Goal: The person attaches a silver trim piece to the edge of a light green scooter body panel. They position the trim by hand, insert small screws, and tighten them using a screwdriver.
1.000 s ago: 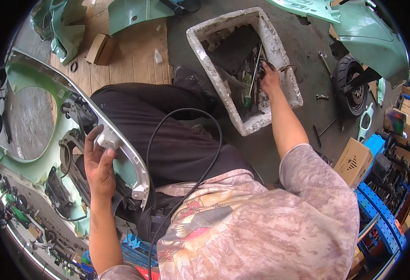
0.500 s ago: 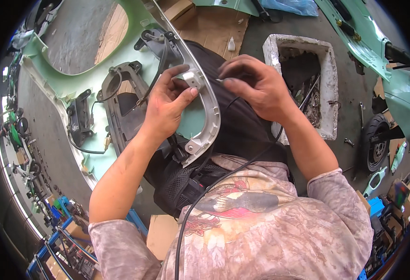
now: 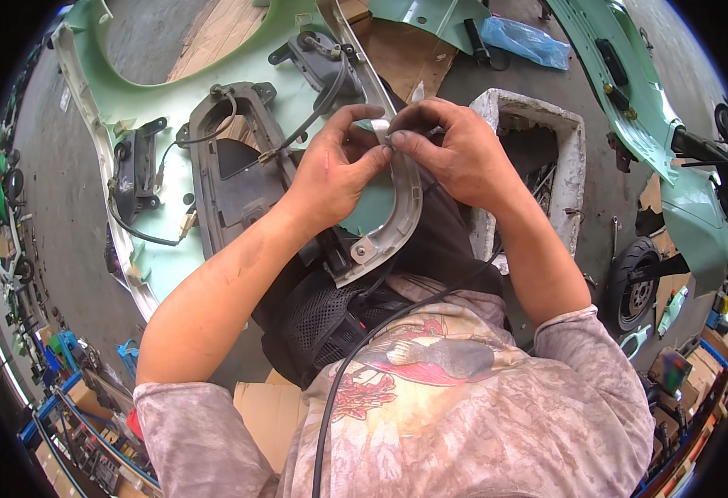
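The left grip is pinching the pale, forward-running rim of a curved mint-green plastic panel stretching leftward; the right grip is bunching fingertips just rightward, contents hidden.

Saw on the grey floor a white foam box, brown cardboard, a blue bag and a wrench.

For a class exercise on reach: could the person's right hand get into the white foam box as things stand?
Probably yes: the white foam box stands open-topped near the right hand, with no lid visible over it. That hand would first have to leave the green panel.
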The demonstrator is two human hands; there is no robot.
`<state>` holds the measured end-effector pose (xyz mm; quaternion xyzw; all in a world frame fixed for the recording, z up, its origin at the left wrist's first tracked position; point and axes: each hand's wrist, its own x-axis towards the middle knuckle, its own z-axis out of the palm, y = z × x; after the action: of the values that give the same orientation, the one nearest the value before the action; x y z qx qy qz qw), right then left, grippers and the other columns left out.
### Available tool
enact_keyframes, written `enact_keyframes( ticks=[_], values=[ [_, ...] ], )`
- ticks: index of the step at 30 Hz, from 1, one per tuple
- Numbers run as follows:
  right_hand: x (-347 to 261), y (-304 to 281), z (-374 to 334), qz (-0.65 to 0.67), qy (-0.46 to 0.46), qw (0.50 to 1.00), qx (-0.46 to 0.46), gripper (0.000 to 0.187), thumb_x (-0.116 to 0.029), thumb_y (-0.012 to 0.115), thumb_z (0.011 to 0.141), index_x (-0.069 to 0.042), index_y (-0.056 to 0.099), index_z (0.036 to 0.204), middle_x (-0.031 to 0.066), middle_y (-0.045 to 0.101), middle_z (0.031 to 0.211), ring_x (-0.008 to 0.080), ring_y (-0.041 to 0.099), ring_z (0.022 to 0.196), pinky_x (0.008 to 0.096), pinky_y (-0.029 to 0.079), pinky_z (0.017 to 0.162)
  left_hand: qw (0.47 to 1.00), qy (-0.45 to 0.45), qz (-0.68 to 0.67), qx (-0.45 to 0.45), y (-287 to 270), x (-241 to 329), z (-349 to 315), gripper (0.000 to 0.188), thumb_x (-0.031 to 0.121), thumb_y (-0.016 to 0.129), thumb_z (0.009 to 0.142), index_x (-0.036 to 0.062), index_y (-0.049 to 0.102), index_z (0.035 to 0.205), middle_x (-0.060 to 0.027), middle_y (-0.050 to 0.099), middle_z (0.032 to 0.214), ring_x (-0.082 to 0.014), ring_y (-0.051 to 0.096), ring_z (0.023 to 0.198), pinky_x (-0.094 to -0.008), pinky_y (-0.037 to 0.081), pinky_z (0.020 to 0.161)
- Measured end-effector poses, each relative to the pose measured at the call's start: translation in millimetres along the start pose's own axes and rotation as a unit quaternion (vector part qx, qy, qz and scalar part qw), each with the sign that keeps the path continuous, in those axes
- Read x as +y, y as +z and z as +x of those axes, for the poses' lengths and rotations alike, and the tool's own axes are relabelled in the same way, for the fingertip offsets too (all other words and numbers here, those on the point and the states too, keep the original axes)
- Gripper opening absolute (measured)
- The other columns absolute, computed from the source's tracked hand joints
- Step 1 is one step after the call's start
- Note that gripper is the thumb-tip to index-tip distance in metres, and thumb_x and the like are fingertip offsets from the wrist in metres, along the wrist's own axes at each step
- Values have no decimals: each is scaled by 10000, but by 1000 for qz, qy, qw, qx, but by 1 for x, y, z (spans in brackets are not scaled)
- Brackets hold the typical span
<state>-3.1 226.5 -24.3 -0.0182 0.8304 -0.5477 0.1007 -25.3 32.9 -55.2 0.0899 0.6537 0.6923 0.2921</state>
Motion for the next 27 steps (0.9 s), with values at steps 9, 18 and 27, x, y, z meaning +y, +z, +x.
enact_keyframes(
  ticks=[9,18,27],
  values=[
    [11,-2,16,23,15,999,-38,287,-165,718,856,33,655,1054,138,693,935,203,659,859,334,518,800,1000,0,14,-7,-3,-5,1,436,55,638,929,11,468,1329,-43,590,1015,-103,585,974,-247,477,894],
    [94,-36,1,388,31,910,141,217,-130,610,961,-5,581,1137,109,674,988,193,664,832,333,576,722,1000,9,3,27,-1,-5,3,392,79,672,895,50,554,1268,-25,556,910,-91,560,844,-235,474,780],
    [376,-74,-135,57,495,825,266,405,-279,727,859,77,641,1032,181,672,973,260,682,764,361,573,558,999,17,35,25,4,-3,6,342,151,663,942,52,565,1254,11,568,929,-71,562,870,-219,473,780]
  ],
)
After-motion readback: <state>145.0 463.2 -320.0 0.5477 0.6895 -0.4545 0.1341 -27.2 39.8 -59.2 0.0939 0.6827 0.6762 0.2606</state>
